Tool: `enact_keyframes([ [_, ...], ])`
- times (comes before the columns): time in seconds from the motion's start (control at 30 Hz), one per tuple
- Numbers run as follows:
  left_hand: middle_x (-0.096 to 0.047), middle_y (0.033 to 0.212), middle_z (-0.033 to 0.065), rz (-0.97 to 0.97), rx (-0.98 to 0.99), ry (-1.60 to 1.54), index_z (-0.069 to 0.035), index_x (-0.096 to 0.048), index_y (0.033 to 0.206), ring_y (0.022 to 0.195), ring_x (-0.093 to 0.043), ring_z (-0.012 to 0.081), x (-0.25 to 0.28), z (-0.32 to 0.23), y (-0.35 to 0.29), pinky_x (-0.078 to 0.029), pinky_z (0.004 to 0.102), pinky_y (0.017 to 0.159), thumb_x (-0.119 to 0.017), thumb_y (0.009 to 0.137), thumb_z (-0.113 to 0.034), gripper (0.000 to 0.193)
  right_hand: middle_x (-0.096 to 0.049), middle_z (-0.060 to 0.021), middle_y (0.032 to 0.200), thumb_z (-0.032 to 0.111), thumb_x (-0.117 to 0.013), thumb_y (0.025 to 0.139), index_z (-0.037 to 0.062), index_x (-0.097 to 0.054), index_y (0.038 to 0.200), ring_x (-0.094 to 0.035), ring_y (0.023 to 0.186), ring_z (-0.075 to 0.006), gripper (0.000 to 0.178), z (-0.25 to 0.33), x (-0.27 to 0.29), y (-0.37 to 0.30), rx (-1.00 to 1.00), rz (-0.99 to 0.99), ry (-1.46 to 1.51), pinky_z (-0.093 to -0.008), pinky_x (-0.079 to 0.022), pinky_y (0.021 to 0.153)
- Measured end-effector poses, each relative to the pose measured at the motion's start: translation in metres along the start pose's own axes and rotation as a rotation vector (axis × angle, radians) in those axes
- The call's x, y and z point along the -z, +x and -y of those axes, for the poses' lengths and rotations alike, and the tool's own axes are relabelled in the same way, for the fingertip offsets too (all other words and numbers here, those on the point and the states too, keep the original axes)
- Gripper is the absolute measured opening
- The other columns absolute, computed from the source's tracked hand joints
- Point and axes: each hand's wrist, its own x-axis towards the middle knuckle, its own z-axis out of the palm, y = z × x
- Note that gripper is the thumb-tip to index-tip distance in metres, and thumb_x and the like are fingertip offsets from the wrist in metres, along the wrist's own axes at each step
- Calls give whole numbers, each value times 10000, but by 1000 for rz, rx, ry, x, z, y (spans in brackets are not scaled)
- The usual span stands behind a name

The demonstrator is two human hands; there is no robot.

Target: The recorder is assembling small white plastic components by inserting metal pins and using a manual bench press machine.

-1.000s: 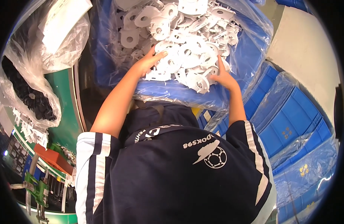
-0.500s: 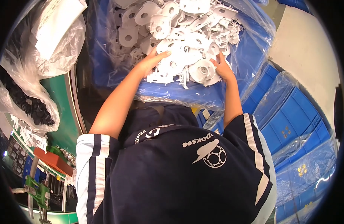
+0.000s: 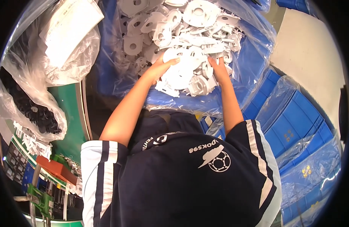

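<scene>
Both the left hand (image 3: 159, 69) and the right hand (image 3: 219, 70) are pressing, fingers spread, around a loose clump of white plastic parts (image 3: 185, 73) in the bag-lined blue bin (image 3: 254, 56), where, seemingly cupped rather than clamped, pieces are risking slipping out or snagging the thin liner.

Bagged black parts (image 3: 28, 108), blue crates (image 3: 295, 125)

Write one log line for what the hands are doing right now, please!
left hand: on white plastic parts | right hand: on same pile | pile: in plastic-lined blue bin
</scene>
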Motion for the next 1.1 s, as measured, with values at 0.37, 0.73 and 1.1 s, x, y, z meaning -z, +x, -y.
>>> enact_keyframes([
  [0.37,-412,1318,187,-118,48,112,-61,-231,1388,1198,-428,272,17,23,11,-344,376,996,-655,783,-432,826,-149,-303,1389,326,-824,632,-14,40,1378,-207,1306,-334,1191,-40,9,33,114,-397,-180,-389,-211,1071],
  [0.73,-410,1319,168,-115,304,-35,-109,-178,1399,1214,-401,249,-5,5,-4,-389,382,955,-638,794,-441,829,-41,-233,1480,232,-709,775,118,149,1424,-181,1350,-307,1082,-44,47,34,300,-363,-279,-349,-259,1053],
  [1.1,-500,1234,109,-71,168,-112,-95,-227,1387,998,-548,175,-1,28,10,-459,282,667,-609,799,-458,790,-386,-181,1309,184,-654,786,138,-87,1407,-510,1084,-278,841,3,45,11,-73,-74,283,-384,-473,851],
])
